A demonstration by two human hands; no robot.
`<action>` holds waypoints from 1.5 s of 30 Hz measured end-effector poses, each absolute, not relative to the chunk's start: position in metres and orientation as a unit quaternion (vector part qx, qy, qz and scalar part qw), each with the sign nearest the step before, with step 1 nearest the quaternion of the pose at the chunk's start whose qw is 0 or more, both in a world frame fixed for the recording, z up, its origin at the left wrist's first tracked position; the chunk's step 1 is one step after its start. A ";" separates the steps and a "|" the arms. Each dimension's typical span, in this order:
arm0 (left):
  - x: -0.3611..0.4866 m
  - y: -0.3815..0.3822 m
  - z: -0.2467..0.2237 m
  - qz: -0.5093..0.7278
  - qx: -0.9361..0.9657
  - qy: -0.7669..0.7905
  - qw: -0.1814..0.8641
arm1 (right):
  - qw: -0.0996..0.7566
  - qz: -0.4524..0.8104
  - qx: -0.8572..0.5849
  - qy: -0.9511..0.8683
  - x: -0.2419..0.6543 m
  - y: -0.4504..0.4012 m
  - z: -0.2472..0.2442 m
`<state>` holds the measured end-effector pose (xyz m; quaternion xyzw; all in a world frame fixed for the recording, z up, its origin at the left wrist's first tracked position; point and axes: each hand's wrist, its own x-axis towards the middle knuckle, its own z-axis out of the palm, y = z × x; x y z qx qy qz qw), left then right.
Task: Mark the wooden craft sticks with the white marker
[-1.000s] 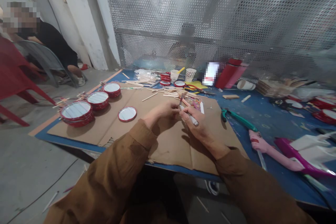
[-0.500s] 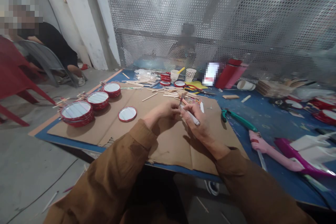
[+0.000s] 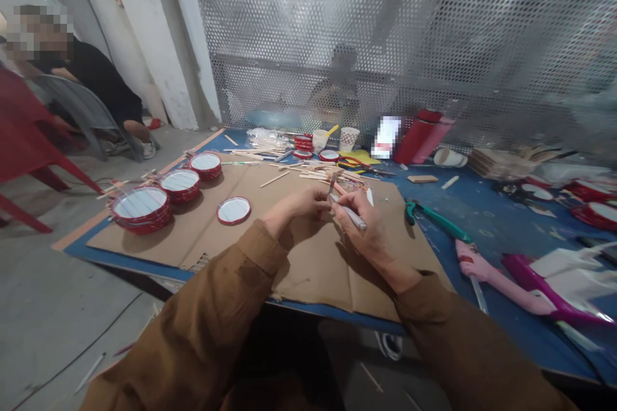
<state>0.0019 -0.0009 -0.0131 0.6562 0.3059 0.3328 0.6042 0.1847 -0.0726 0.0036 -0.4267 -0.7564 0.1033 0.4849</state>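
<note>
Above the cardboard sheet point(image 3: 308, 273), my right hand point(image 3: 362, 221) is closed around a craft knife point(image 3: 355, 218) with a pale handle; its blade points up and away. My left hand point(image 3: 308, 205) meets it at the blade, thumb and fingers pinched together. What the left fingers hold, if anything, is hidden. To the left, a red-rimmed round lid point(image 3: 234, 210) with a white face lies flat on the cardboard. Beyond it three small red drum-like tins point(image 3: 142, 209) with white tops and thin sticks stand in a row. Loose wooden sticks point(image 3: 318, 173) lie scattered just past my hands.
Teal-handled pliers point(image 3: 441, 221) and a pink glue gun point(image 3: 501, 276) lie on the blue table at right. Paper cups point(image 3: 349, 139), a lit phone point(image 3: 387, 137) and a red bottle point(image 3: 418, 138) stand along the back, before a perforated metal panel point(image 3: 289, 26). A person point(image 3: 96, 70) sits at far left.
Almost nothing differs. Both hands keep their place together at the knife, whose handle has tilted very slightly in my right hand.
</note>
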 end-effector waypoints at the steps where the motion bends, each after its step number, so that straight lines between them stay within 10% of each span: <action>1: 0.001 0.001 -0.013 0.328 0.665 0.310 0.595 | 0.490 0.101 -0.429 -0.752 0.185 -0.072 0.003; 45: 0.000 0.009 -0.015 0.303 0.682 0.308 0.590 | 0.503 0.155 -0.449 -0.722 0.186 -0.071 0.002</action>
